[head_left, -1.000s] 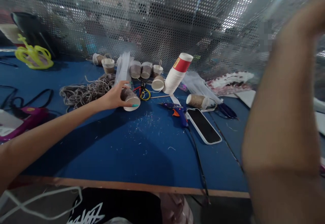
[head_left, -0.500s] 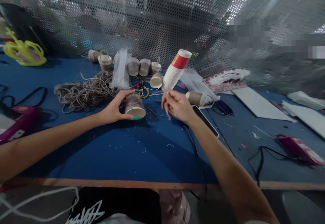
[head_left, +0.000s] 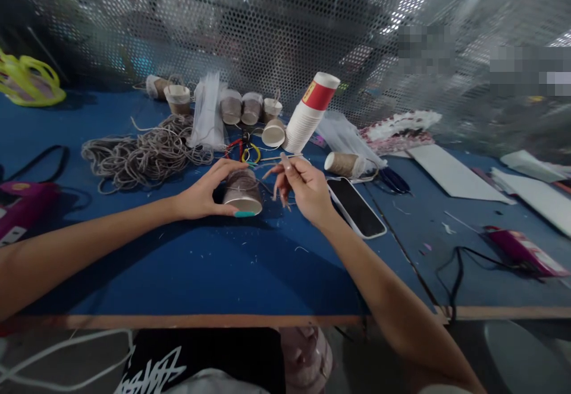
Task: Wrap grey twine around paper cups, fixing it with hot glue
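Left hand [head_left: 200,193] grasps wrapped cup [head_left: 242,183], tipped at mid-table [head_left: 214,281] with its mouth toward the wearer; right hand [head_left: 307,190], fingers bent, is just beside at the cup's 3 o'clock, near loose string [head_left: 266,187], can't tell if gripping it. Phone [head_left: 357,206] lies farther out at 3. Beyond the cup: yarn [head_left: 143,153] at 10, leaning cup stack [head_left: 304,123] at 1, two wrapped cups [head_left: 252,108] at 12, then mesh [head_left: 276,37].

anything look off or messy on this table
The cup stack leans rightward in the picture instead of standing straight. Right of it, a wrapped cup lies on its side behind the phone. The twine is a tangled heap, and scraps litter the table.
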`<state>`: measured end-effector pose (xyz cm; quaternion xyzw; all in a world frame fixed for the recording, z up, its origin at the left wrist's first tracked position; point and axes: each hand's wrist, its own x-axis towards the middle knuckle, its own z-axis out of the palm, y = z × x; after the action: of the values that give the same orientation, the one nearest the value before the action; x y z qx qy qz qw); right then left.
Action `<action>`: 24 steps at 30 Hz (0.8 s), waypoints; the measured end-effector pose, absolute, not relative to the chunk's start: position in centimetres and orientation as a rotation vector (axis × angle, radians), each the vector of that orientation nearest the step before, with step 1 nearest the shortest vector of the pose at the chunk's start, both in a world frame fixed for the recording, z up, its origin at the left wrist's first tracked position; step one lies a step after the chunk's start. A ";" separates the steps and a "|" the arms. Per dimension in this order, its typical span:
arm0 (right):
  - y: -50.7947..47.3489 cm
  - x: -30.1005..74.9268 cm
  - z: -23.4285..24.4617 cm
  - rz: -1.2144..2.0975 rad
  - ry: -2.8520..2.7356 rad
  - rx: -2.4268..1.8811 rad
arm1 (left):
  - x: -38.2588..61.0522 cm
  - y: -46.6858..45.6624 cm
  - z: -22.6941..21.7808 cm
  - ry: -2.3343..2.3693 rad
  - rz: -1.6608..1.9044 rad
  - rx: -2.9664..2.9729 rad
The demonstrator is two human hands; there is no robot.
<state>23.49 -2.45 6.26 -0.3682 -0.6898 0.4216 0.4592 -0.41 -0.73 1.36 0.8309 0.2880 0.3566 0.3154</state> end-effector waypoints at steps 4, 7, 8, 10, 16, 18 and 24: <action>-2.1 23.6 5.7 1.250 -1.699 -0.895 | -0.5 -0.6 1.1 0.726 0.937 2.200; -1.8 23.4 5.0 1.368 -1.705 -0.851 | -0.6 -0.5 0.9 0.675 0.965 2.221; -1.7 23.2 4.7 1.393 -1.700 -0.833 | -0.6 -0.5 0.9 0.655 0.990 2.226; -1.6 22.9 4.3 1.413 -1.681 -0.796 | -0.5 -0.5 0.8 0.622 1.063 2.228; -2.1 21.8 4.4 1.247 -1.596 -0.857 | 0.0 -0.5 1.0 0.601 1.230 2.211; -2.2 21.6 4.5 1.237 -1.535 -0.860 | 0.1 -0.6 1.0 0.626 1.251 2.205; -2.3 21.4 4.2 1.279 -1.486 -0.854 | 0.3 -0.8 1.4 0.696 1.309 2.197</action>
<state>21.36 -2.30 4.23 -0.3502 -0.6092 0.5245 0.4808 0.25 -0.80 1.39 0.8042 0.2547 0.4789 0.2430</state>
